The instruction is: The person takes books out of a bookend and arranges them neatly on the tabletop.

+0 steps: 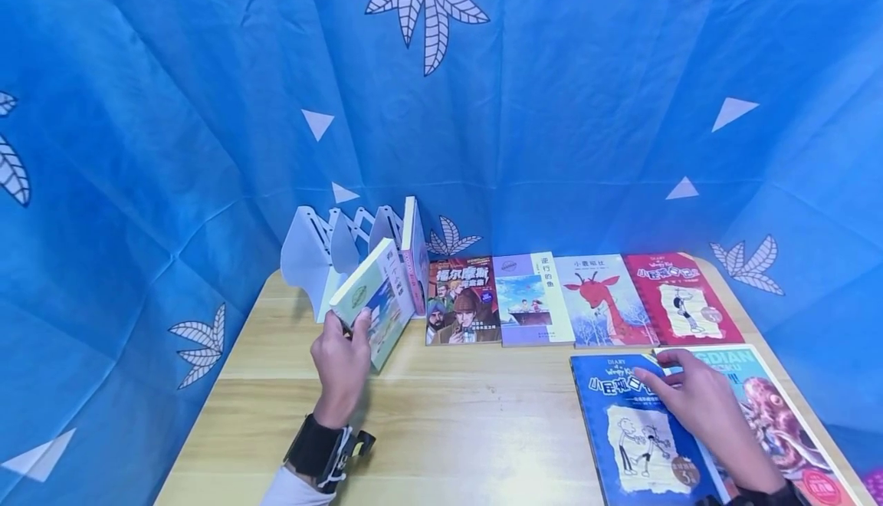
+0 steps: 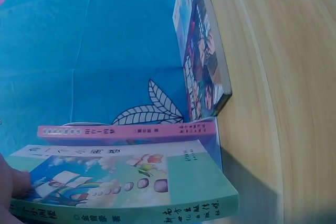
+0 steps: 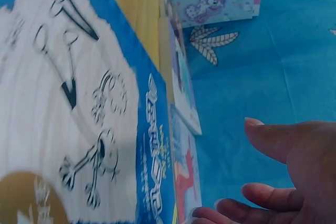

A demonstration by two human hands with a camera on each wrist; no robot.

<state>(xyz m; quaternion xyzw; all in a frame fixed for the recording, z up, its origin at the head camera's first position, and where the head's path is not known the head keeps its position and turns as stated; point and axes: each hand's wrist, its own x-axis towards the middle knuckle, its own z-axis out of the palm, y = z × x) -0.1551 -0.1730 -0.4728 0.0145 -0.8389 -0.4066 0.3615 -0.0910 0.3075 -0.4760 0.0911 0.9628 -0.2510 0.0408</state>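
My left hand [image 1: 341, 368] grips a green paperback book [image 1: 379, 314] by its near left edge, thumb on the cover. The book stands tilted, its top leaning beside an upright pink-spined book [image 1: 414, 261] at the right end of a white expandable bookend [image 1: 306, 261]. In the left wrist view the green book [image 2: 202, 187] lies just below the pink spine [image 2: 131, 132]. My right hand [image 1: 700, 402] is over a blue comic book [image 1: 645, 445], fingers loosely bent. The right wrist view shows thumb and fingers [image 3: 262, 195] apart, nothing between them.
Along the back of the wooden table [image 1: 441, 429] lie a detective book [image 1: 461, 303], a purple-edged book [image 1: 531, 303], a red deer book [image 1: 607, 303] and a red comic book [image 1: 683, 299]. An octopus book [image 1: 773, 406] lies at right. A blue curtain [image 1: 552, 107] hangs behind.
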